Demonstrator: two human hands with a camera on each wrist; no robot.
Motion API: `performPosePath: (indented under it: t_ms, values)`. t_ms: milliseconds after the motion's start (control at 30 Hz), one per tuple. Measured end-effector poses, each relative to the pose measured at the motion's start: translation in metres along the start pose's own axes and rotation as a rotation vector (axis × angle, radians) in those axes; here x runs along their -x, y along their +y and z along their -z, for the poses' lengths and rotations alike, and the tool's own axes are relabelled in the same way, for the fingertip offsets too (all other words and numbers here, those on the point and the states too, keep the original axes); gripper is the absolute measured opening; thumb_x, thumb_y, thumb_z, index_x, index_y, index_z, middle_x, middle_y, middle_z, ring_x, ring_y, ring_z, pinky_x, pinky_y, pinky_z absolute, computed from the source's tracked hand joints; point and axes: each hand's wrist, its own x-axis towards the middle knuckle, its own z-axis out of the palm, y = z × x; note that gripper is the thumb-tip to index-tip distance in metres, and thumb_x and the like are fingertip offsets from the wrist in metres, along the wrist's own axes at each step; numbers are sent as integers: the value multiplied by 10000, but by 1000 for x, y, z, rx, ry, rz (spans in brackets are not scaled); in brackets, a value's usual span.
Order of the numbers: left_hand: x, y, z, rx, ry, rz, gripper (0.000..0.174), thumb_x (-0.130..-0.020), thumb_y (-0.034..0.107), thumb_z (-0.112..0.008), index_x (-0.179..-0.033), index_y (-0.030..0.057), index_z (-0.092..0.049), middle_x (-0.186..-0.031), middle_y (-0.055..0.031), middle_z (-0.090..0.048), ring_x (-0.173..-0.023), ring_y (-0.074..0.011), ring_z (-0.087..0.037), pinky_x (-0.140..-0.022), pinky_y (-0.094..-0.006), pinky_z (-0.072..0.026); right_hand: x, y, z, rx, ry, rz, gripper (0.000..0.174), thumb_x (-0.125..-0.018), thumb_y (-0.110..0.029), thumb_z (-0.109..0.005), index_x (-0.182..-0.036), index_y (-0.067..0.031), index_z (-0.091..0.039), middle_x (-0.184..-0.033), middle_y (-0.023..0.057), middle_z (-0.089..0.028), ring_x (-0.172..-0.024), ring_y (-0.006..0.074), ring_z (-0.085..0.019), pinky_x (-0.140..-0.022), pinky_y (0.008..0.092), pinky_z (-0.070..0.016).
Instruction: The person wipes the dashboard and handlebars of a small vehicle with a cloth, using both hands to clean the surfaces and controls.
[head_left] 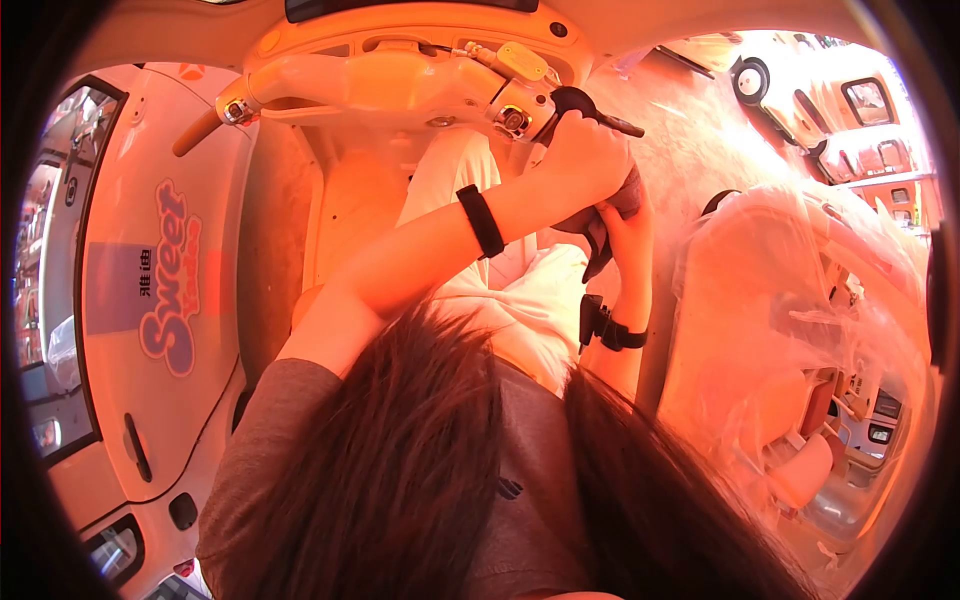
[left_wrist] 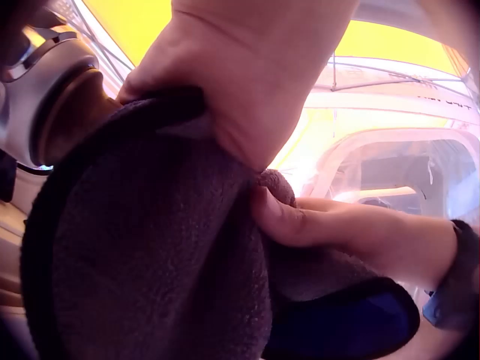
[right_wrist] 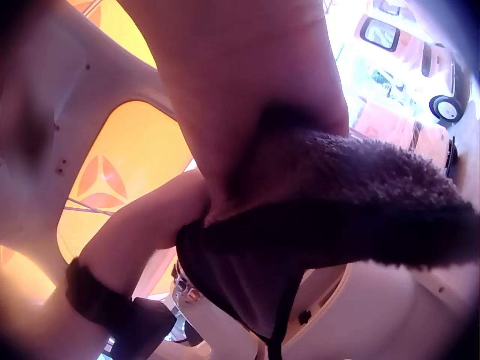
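Note:
A dark handlebar mitt [left_wrist: 150,225] with grey plush and black edge binding surrounds the right end of the handlebar. My left hand [head_left: 590,155] reaches across my body and grips the mitt's upper edge beside the handlebar end. Lower down, my right hand [head_left: 625,205] holds the same mitt, its thumb pressed on the plush in the left wrist view. Plush pile [right_wrist: 375,172] stands out along the mitt in the right wrist view, where the right fingers are hidden. A flap of the mitt hangs below both hands in the head view.
I sit inside a small vehicle, facing its handlebar [head_left: 370,85] with a bare left grip [head_left: 197,132]. A lettered door panel [head_left: 170,280] stands at left. At right is a plastic-wrapped vehicle part [head_left: 750,270], with other vehicles [head_left: 860,100] behind it.

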Motion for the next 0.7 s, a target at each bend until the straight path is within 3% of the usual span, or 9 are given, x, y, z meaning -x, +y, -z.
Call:
performPosePath:
  t_ms: [33, 100, 133, 200, 300, 433, 500, 633, 700]
  values:
    - [6, -3, -8, -2, -1, 8, 143, -740, 223, -773, -827, 137, -698, -808, -17, -719, -772, -208, -710, -717, -381, -530, 1, 3, -1, -2, -8, -2, 580, -905, -59, -746, -1430, 19, -511, -1257, 141, -679, -1167, 222, -660, -980, 356, -530]
    - [19, -10, -20, 168, 602, -186, 184, -755, 230, -777, -836, 116, -656, -902, -18, -696, -913, -206, -668, -905, -382, -518, 9, 10, 0, 97, 67, -95, 522, -935, -52, -693, -1427, 31, -538, -1261, 140, -689, -1147, 214, -668, -981, 347, -526]
    - [24, -11, -23, 167, 601, -184, 184, -755, 230, -777, -836, 116, -656, -902, -18, -696, -913, -206, -668, -905, -382, -518, 12, 14, 1, 96, 65, -96, 522, -935, -52, -693, -1427, 31, -538, -1261, 140, -689, -1147, 214, -668, -981, 347, -526]
    - [33, -9, -25, 135, 683, -208, 240, -790, 233, -772, -928, 89, -639, -999, -29, -656, -1022, -220, -615, -1023, -415, -478, 19, 20, 3, 213, 73, -111, 490, -959, -77, -667, -1421, 31, -546, -1252, 140, -694, -1143, 205, -670, -975, 342, -522]
    - [44, -7, -23, 157, 685, -198, 311, -805, 222, -770, -1046, 75, -639, -1050, -45, -644, -1053, -229, -612, -1048, -442, -472, 33, 24, -2, 163, 145, -127, 489, -973, -117, -666, -1428, 13, -545, -1243, 163, -695, -1139, 217, -674, -960, 346, -521]
    - [50, -11, -21, 190, 698, -226, 368, -806, 235, -777, -1105, 72, -637, -1060, -50, -642, -1046, -246, -613, -1039, -444, -478, 49, 12, -16, 192, 181, 0, 415, -993, -129, -645, -1376, 11, -570, -1190, 179, -694, -1099, 235, -674, -938, 353, -520]
    - [49, -16, -14, 213, 643, -262, 345, -792, 203, -755, -1085, 69, -630, -1060, -55, -645, -1033, -246, -620, -1007, -430, -492, 59, -6, -15, 439, 170, 4, 342, -977, -38, -594, -1315, 7, -586, -1119, 173, -682, -1049, 259, -663, -927, 355, -514]
    - [50, -19, 24, 190, 613, -391, 334, -766, 149, -723, -1072, 59, -621, -1064, -57, -646, -1010, -263, -628, -960, -420, -510, 58, -33, 4, 550, 180, 80, 319, -954, 34, -577, -1273, 29, -588, -1107, 183, -652, -1019, 260, -650, -946, 375, -505]
    - [54, -18, 56, 183, 752, -389, 325, -744, 100, -695, -1055, 57, -615, -1060, -64, -646, -995, -275, -635, -927, -420, -519, 47, -65, -2, 626, 227, 506, 420, -870, 121, -520, -1264, 1, -607, -1114, 158, -644, -1044, 277, -628, -950, 373, -496]
